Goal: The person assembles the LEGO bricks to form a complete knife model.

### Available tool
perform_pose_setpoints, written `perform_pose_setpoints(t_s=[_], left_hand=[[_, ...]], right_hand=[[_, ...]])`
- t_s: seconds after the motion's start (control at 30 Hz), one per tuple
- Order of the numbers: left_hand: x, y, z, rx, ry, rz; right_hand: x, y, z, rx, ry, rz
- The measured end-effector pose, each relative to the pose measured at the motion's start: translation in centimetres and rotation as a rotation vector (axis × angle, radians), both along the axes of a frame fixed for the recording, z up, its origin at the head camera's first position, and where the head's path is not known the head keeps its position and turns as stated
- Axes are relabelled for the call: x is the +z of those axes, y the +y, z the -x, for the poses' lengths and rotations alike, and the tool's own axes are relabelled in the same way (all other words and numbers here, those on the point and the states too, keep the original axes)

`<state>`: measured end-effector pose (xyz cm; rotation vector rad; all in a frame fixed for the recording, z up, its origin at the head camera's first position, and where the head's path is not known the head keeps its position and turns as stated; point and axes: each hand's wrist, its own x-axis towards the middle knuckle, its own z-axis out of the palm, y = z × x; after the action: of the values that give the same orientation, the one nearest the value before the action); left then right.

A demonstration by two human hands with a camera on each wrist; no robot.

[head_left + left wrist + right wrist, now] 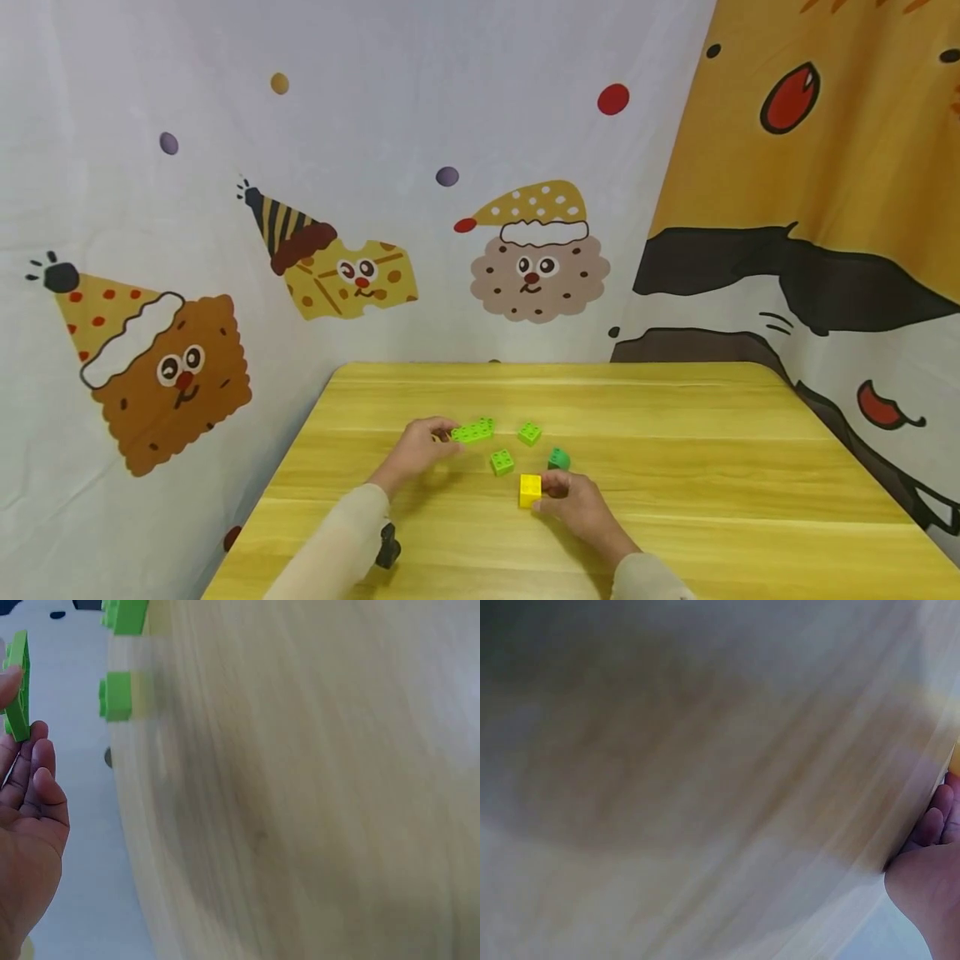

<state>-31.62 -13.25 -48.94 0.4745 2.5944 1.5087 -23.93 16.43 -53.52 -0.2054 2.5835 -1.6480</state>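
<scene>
Here, yellow block (pixel 529 492) in right hand (pixel 579 505).

A small black device (pixel 387 547), knobbly in outline, sits against the left sleeve (pixel 337 533) near its wrist end; to the left of the device, that sleeve is pale cream and creased; well to the device's right, the right sleeve (pixel 647 577) shows similar pale cream cloth; the left hand (pixel 417 454), just beyond the device, is bare, as is the right hand (pixel 579 507).
</scene>
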Motion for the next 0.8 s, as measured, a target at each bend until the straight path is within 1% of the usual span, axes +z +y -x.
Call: perform_pose_setpoints(t_s=[0.13, 0.33, 0.57, 0.8], left_hand=[[0.3, 0.9, -0.2, -0.027, 0.014, -0.003], [0.7, 2.0, -0.7, -0.064, 0.019, -0.01], [0.6, 2.7, -0.8, -0.077, 0.02, 0.002], [0.4, 3.3, -0.8, -0.117, 0.021, 0.016]], right_hand=[[-0.1, 0.0, 0.0, 0.011, 0.014, 0.006], [-0.1, 0.0, 0.1, 0.004, 0.019, 0.003], [0.0, -0.1, 0.2, -0.004, 0.016, -0.004], [0.1, 0.0, 0.3, -0.01, 0.008, -0.005]])
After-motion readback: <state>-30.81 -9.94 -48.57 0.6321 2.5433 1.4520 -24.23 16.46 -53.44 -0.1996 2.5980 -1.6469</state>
